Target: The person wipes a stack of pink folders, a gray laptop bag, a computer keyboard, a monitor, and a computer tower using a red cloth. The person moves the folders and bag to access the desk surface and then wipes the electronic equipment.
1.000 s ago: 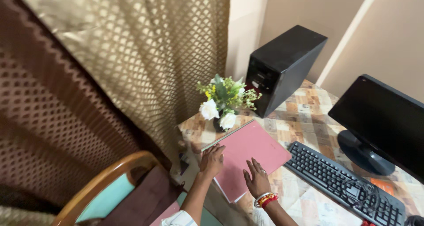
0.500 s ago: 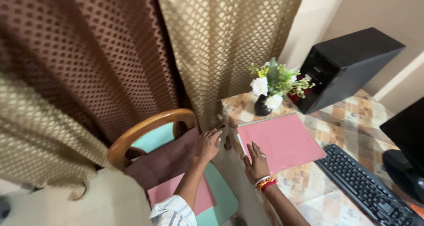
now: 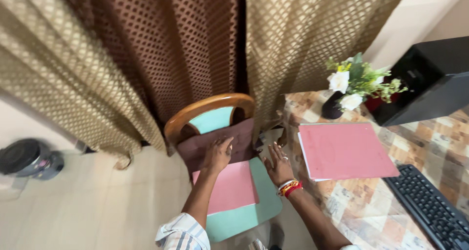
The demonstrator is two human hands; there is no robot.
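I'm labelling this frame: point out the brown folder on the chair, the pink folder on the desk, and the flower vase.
brown folder (image 3: 195, 150): head view, left half of cover.
pink folder (image 3: 344, 150): head view, cover centre.
flower vase (image 3: 332, 111): head view, dark body.

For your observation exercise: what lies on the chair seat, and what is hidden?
On the teal chair seat lies a pink folder. A brown folder leans over its far edge, under the left hand, hiding that edge.

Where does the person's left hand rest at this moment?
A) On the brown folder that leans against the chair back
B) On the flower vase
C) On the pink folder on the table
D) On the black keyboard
A: the left hand lies flat on the brown folder propped on the chair, above a pink folder on the seat, while the right hand hovers open by the table edge.
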